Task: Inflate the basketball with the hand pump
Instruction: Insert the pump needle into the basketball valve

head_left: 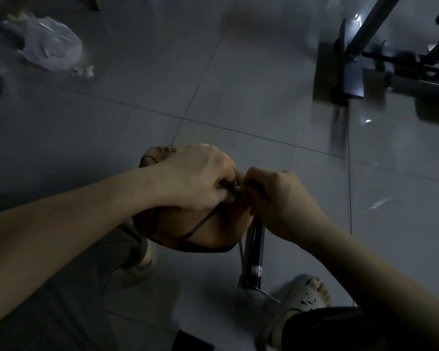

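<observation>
Basketball lies directly under both grips, left hand pinching a thin dark nozzle at its top, right hand curled round the pump just beside; advised: hold nozzle square, press in steadily without bending.

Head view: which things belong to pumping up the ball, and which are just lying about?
For the job: basketball, hand pump, hose end pinched by left hand, right hand gripping the pump.
Lying about: plastic bag, metal stand.
</observation>
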`<state>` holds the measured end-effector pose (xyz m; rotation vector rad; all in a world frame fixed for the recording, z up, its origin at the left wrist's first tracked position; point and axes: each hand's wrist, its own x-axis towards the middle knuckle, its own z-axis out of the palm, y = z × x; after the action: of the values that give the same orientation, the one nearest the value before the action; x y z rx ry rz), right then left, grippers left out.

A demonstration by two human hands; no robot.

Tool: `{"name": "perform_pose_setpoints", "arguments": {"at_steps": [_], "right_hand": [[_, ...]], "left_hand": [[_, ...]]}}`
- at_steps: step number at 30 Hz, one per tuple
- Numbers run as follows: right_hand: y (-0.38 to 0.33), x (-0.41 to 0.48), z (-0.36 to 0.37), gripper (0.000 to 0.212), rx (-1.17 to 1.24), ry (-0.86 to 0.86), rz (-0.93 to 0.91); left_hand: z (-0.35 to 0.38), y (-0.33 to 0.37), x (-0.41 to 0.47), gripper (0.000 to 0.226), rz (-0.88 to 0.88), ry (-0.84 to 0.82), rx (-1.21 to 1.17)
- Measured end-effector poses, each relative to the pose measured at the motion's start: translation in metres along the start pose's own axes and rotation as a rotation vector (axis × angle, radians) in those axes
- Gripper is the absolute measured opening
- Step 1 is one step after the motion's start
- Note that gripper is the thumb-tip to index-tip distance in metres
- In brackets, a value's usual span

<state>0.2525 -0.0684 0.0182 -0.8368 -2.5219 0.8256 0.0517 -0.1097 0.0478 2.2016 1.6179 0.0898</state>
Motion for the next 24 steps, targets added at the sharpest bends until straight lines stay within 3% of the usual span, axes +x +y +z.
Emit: {"name": "perform_pose_setpoints", "arguments": {"at_steps": [5,9,13,15,18,20,24], "right_hand": [[0.003,0.001,-0.008,0.028,-0.014,-0.038,0.008],[0.006,-0.003,-0.023,0.010,0.126,-0.056,0.037],[0.013,-0.004,-0.023,0.005,0.178,-0.020,0.110],[0.021,-0.004,-0.024,0.025,0.178,-0.049,0.134],[0.028,-0.004,-0.027,0.060,0.251,-0.231,0.201],[0.024,-0.004,-0.025,0.053,0.389,-0.284,0.211],[0.017,-0.003,-0.015,0.024,0.295,-0.115,0.107]], "left_hand": [[-0.009,-0.002,0.003,0.013,-0.003,-0.137,-0.185],[-0.004,-0.003,0.004,0.004,-0.045,-0.190,-0.331],[0.001,0.002,0.003,0.018,-0.059,-0.190,-0.402],[-0.001,0.003,0.002,0.019,-0.052,-0.140,-0.385],[-0.008,-0.002,-0.001,0.017,-0.051,-0.070,-0.407],[-0.011,-0.004,-0.002,0.020,-0.036,-0.046,-0.413],[-0.010,-0.008,-0.002,0.020,-0.005,0.002,-0.336]]}}
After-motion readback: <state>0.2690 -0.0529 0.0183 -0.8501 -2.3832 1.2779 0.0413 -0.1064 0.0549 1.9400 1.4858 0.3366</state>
